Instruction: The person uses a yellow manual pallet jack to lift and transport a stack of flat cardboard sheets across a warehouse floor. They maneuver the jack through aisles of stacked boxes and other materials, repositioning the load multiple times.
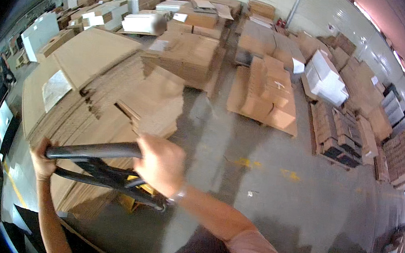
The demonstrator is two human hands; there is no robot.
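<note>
My left hand is wrapped round the left end of a thick black handle. My right hand grips the same bar at its right end, and a band shows at that wrist. The black handle frame slopes down to a yellow base, mostly hidden beneath it, so it looks like a pallet jack. Just beyond the handle lies a large stack of flat brown cardboard sheets. A torn sheet and a white paper rest on top of the stack.
Ahead stands a pallet of brown cardboard stacks, with another cardboard pile left of it. White boxes and dark bundles line the right. Grey floor with worn yellow marks runs between. A person is at far left.
</note>
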